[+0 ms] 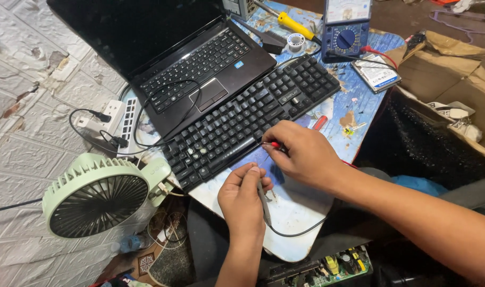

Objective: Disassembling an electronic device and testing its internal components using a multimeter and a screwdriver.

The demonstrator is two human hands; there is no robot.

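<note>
black keyboard (242, 119) sits just past both sets of fingers on the worn table (301, 207). right hand (306, 154) pinches the red probe (274, 144) at its front edge, left hand (242, 199) is clenched on the black probe (264, 199). looks mid-probing; next needs steady tips.

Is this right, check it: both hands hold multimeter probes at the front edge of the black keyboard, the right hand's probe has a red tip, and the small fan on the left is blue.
Wrong on one point: the head view shows the fan is pale green, not blue. The rest stands: the left hand and right hand hold probes at the keyboard's front edge, the right probe red-tipped.
</note>
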